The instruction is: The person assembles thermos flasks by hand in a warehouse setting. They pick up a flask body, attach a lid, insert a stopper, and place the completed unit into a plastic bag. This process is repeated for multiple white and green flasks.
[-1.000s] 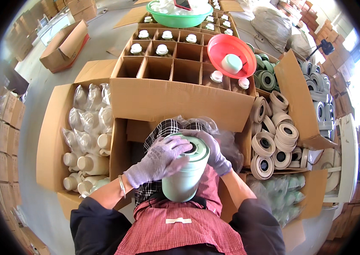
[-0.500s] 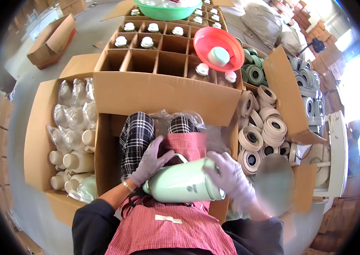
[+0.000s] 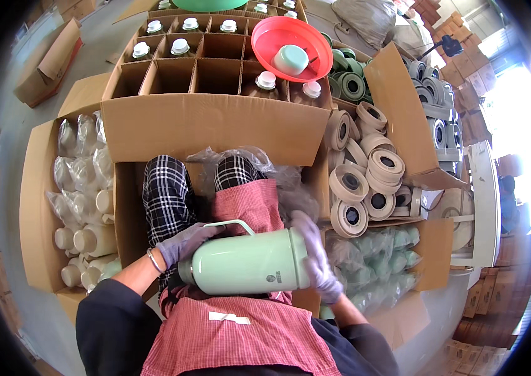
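Green and smooth, the flask (image 3: 247, 262) lies on its side across the person's lap, over the red apron (image 3: 240, 326). The left hand (image 3: 184, 243) has its grip closed on the neck end by the thin handle (image 3: 231, 224), and the right hand (image 3: 315, 258) has its grip wrapped around the wide bottom end. I think the flask could slip in the gloves and roll off the lap, because it is round and shiny, and it might bump the brown box (image 3: 215, 128) in front or the tan rings (image 3: 366, 182) beside it
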The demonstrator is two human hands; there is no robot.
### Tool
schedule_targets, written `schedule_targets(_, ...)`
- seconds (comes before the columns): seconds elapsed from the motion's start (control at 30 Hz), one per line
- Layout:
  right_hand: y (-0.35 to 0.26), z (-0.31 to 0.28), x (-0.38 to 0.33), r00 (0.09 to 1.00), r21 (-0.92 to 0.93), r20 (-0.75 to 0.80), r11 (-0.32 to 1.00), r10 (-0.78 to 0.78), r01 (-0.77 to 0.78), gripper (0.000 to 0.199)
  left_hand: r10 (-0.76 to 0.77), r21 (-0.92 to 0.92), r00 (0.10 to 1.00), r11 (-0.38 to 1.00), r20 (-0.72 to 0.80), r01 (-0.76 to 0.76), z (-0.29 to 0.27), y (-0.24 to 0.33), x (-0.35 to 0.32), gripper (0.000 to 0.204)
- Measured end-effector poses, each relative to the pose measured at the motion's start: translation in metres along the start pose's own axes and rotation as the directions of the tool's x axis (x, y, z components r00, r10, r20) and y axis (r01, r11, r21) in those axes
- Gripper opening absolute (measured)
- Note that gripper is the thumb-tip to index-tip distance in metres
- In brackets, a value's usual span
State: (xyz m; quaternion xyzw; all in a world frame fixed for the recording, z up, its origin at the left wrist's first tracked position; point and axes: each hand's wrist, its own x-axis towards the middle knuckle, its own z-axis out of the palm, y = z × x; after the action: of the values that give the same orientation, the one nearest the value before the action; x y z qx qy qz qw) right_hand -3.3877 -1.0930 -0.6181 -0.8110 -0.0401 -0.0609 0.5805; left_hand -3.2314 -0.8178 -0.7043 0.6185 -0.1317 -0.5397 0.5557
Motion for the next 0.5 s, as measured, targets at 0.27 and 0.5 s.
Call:
schedule_targets(0.27,0.031,-0.011,0.038,0.728,0.847,0.271,0.202,0.630,-0.491,0.077,0.738,0.799,0.559,0.044,0.379,-0.600,0.040,0.123,-0.056,0.033)
schedule_targets(0.5,0.020,0.002,0.057,0.970,0.431,-0.157,0.897,0.185,-0.102,0.054,0.546,0.412,0.787,0.812,-0.287,-0.413,0.016,0.102,-0.051,0.024)
